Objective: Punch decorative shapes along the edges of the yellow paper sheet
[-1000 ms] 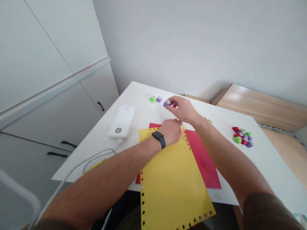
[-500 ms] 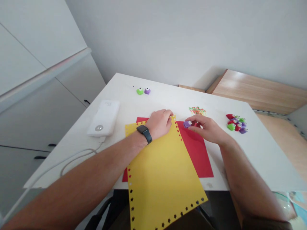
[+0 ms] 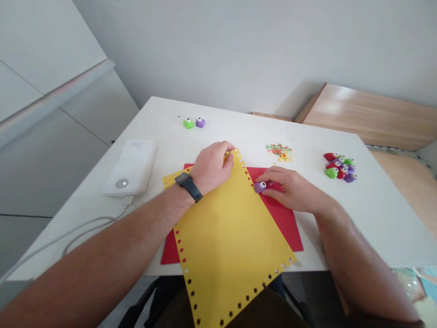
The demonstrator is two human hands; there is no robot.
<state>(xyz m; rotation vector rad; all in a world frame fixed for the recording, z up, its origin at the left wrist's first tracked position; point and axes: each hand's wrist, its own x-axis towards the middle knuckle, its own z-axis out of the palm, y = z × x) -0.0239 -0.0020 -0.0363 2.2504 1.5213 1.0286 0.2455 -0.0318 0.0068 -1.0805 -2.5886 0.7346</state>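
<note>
My left hand (image 3: pixel 213 166), with a dark watch on the wrist, pinches the far edge of a yellow sheet of paper (image 3: pixel 228 218). Small star and other shapes are cut out along the sheet's edges. A red sheet (image 3: pixel 282 223) lies beneath it on the table. Closed around a small purple craft punch (image 3: pixel 260 187), my right hand (image 3: pixel 290 187) is at the yellow sheet's right edge, above the red one. Whether the paper sits inside the punch's slot I cannot tell. The yellow sheet's near end hangs past the table edge.
Several red, green and purple punches (image 3: pixel 341 167) stand at the right. A green punch (image 3: pixel 188 123) and another purple one (image 3: pixel 200 122) are at the back left. Paper confetti (image 3: pixel 280 151) lies behind my right hand. A white power bank (image 3: pixel 131 168) with a cable is on the left.
The yellow sheet has turned a little and its far end is raised by my left hand. My right hand has brought the purple punch left and nearer, up to the sheet's right edge.
</note>
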